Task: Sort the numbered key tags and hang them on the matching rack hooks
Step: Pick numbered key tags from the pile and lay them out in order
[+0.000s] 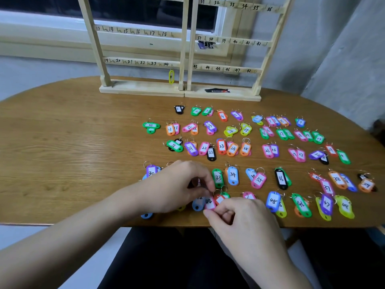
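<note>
From the head camera: left hand curled over the tags near the table's front edge, fingertips pinching by the pink tag marked 42; right hand curled too, pinching that tag's lower end. Looked like the sorting step, most tags lying in numbered rows on the table, only a yellow tag plainly hanging on the rack. Next, probably: lift the 42 tag and reach far to hook 42.
</note>
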`<state>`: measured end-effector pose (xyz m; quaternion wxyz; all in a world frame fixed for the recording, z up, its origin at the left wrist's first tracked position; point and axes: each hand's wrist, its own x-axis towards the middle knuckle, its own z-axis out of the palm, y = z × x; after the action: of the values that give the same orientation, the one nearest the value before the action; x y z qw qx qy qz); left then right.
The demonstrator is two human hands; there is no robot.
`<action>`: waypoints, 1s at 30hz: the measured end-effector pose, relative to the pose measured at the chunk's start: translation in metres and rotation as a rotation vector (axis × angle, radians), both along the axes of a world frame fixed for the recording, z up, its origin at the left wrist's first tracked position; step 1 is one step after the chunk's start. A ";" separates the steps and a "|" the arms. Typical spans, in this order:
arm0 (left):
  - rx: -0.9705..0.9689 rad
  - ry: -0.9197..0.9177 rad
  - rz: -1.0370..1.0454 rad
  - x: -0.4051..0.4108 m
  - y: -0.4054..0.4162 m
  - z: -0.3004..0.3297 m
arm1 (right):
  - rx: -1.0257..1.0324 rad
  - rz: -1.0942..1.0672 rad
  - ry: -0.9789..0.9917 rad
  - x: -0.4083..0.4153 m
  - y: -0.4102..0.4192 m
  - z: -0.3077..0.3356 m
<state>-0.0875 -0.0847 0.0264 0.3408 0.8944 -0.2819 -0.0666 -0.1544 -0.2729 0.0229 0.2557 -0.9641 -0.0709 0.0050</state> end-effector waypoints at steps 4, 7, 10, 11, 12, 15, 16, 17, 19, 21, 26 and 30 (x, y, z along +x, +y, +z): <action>-0.027 -0.051 -0.003 0.000 -0.001 0.000 | 0.021 0.004 -0.006 0.001 -0.002 0.001; -0.038 -0.055 0.001 0.000 -0.001 -0.002 | 0.023 -0.008 -0.057 0.002 -0.002 -0.003; -0.047 -0.055 -0.007 -0.003 0.000 -0.005 | 0.042 -0.016 -0.112 0.003 -0.003 -0.006; -0.049 -0.054 -0.008 -0.003 0.001 -0.006 | 0.047 -0.012 -0.115 0.003 -0.003 -0.005; -0.050 -0.054 -0.009 -0.003 0.002 -0.007 | 0.038 -0.001 -0.110 0.004 -0.003 -0.005; -0.063 -0.066 -0.009 -0.004 0.005 -0.010 | -0.004 0.049 -0.126 0.003 -0.002 -0.007; -0.069 -0.066 -0.002 -0.004 0.007 -0.010 | -0.005 0.062 -0.150 0.003 -0.002 -0.009; -0.079 -0.059 0.012 -0.004 0.009 -0.011 | -0.006 0.074 -0.169 0.003 -0.002 -0.010; -0.110 -0.047 0.048 -0.005 0.012 -0.010 | -0.014 0.098 -0.190 0.001 -0.002 -0.012; -0.140 -0.037 0.069 -0.005 0.014 -0.008 | -0.008 0.127 -0.178 0.001 -0.003 -0.013; -0.129 -0.023 0.038 -0.006 0.009 -0.008 | 0.024 0.198 -0.181 0.001 -0.005 -0.012; -0.103 -0.032 0.013 -0.007 0.005 -0.009 | 0.039 0.207 -0.177 0.003 -0.011 -0.012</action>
<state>-0.0945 -0.0797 0.0171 0.3823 0.8784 -0.2847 -0.0356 -0.1511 -0.2840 0.0114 0.2651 -0.9432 -0.1926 -0.0552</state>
